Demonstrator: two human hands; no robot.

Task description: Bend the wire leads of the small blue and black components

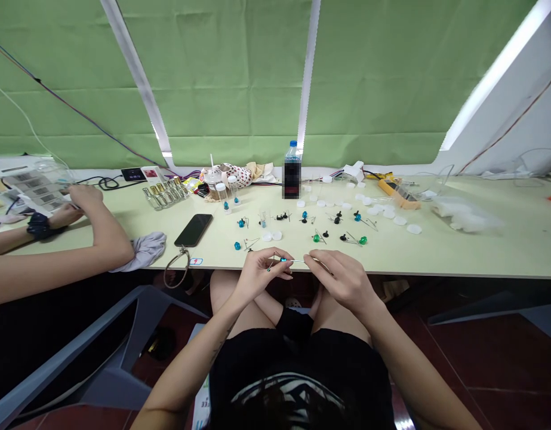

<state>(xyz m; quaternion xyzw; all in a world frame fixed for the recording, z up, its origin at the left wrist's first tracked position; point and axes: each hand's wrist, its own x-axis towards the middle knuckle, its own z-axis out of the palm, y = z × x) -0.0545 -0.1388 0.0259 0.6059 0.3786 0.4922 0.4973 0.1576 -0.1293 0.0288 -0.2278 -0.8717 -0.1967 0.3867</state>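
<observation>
My left hand (261,276) and my right hand (342,278) hover at the table's front edge, pinching a thin wire (295,261) between them. A small teal bead (283,259) sits on this wire, close to my left fingertips. Just beyond my hands, several loose wire pieces with teal, green or black beads lie scattered, such as a green bead (316,237) and a teal bead (237,245). Several white plastic caps (413,229) lie to the right of them.
A black smartphone (193,230) with a ring strap lies left of my hands. Beyond it stand glass vials with gold caps (163,194) and a water bottle (293,170). A co-worker's arms (96,227) rest at the left, beside a grey cloth (145,251).
</observation>
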